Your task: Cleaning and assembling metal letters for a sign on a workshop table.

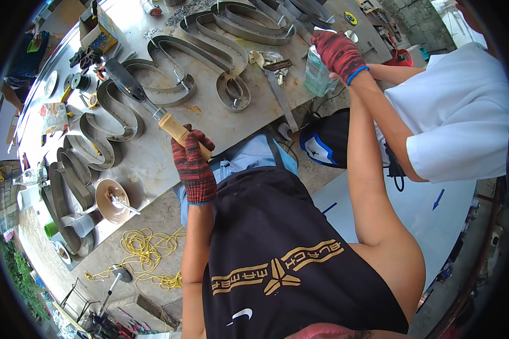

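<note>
My left hand [194, 169], in a red and black knit glove, is closed round the wooden handle of what looks like a large soldering iron [131, 85]. Its dark blocky head points to the upper left, over the metal channel letters [167, 68] on the table. My right forearm [357, 164] reaches to the upper right and passes under a co-worker's arm [385, 116]. A gloved hand [336, 53] there pinches something small and white above a clear plastic bottle [319, 76]. Overlapping arms hide my right hand's fingers; whose glove it is stays unclear.
A metal-topped table [203, 127] carries a bowl [112, 200], a cup [86, 225], wire spools [80, 82], a carton [98, 33] and a metal square [280, 96]. Yellow cord [147, 248] lies coiled on the floor. A co-worker in white [452, 113] stands close at right.
</note>
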A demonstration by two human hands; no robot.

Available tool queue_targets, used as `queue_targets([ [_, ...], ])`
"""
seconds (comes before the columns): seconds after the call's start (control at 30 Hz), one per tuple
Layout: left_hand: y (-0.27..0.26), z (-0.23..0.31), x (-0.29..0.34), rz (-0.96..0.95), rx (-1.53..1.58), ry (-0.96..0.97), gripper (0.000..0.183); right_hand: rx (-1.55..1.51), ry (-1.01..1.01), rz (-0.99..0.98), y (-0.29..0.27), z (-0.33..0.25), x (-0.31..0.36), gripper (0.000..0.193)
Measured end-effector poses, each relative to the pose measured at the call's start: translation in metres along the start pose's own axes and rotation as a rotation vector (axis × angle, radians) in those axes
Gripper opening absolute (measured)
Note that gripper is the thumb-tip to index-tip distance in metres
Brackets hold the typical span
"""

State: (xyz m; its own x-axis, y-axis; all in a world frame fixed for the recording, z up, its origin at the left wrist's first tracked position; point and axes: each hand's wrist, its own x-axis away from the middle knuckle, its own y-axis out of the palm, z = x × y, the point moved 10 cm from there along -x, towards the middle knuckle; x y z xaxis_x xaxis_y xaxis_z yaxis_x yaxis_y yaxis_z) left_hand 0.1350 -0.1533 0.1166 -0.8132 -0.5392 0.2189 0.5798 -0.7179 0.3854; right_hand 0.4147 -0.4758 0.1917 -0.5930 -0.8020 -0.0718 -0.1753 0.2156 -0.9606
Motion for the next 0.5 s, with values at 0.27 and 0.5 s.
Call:
queue_targets([
  [0.27, 0.003, 0.005, -0.001, -0.006, -0.038, 0.019, 0.037, 0.550, -0.052, -0.266, -0.008, -0.034, 0.006, 0.059],
  [0.5, 0.008, 0.005, -0.002, -0.018, -0.074, 0.015, 0.036, 0.252, 0.043, 0.009, -0.023, -0.022, 0.009, 0.048],
])
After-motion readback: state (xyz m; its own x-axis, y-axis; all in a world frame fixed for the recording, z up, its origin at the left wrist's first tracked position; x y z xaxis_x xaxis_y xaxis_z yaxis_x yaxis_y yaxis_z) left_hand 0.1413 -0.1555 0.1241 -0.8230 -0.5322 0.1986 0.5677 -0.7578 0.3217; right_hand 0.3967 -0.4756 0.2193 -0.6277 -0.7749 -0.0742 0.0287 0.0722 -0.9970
